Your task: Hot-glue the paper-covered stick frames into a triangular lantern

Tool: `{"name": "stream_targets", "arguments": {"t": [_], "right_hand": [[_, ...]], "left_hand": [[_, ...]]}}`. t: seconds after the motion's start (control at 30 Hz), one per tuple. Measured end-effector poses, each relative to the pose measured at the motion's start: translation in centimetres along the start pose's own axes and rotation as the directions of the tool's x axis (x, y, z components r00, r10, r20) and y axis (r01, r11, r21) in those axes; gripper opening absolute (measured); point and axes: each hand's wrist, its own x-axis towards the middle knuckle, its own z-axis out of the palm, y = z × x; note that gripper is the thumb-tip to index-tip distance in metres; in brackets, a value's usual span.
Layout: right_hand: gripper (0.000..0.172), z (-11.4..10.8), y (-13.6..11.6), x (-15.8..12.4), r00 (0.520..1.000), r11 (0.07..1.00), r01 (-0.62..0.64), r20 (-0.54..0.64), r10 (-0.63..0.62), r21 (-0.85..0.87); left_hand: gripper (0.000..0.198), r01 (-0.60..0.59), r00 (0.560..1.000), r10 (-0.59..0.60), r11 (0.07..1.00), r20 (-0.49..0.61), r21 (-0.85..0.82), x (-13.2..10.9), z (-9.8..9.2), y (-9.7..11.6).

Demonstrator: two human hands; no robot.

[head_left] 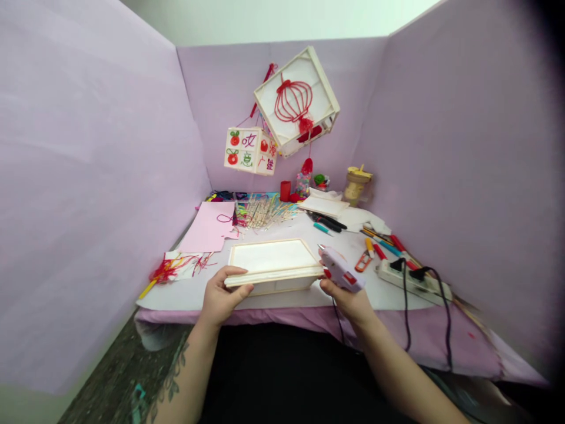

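Note:
My left hand (224, 294) grips the left end of a white paper panel box with thin wooden-stick edges (273, 265), thumb in front and fingers over the top. The box is tilted above the front of the table. My right hand (348, 300) is closed around a pale purple hot glue gun (342, 270), its metal nozzle pointing up and left past the box's right end. The fingertips of that hand are close to the box's right corner; whether they touch it I cannot tell.
Behind lie pink paper (209, 227), loose wooden sticks (262, 212), black-handled pliers (326, 221) and an orange cutter (364, 260). A power strip (412, 281) with plugged cables stands right. Red threads (165, 270) lie left. Paper lanterns (293, 103) hang at the back; purple walls enclose the table.

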Motion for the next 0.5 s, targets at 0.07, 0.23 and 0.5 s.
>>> {"name": "stream_targets", "arguments": {"t": [0.07,0.23,0.5], "right_hand": [[0.073,-0.5,-0.1,-0.5,0.999,0.999,-0.045,0.012,0.045,-0.002],[0.056,-2.0,-0.6,-2.4,1.0,0.997,-0.004,0.028,0.006,-0.08],[0.023,-0.5,-4.3,-2.3,0.993,0.946,0.102,0.087,-0.078,-0.309]], "left_hand": [[0.027,-0.05,0.998,0.051,0.998,-0.038,0.029,-0.1,0.0,-0.1],[0.025,-0.231,0.933,0.267,0.958,-0.242,0.17,-0.7,-0.1,0.1],[0.024,-0.428,0.748,0.587,0.784,-0.311,0.45,-2.4,0.0,0.0]]}}
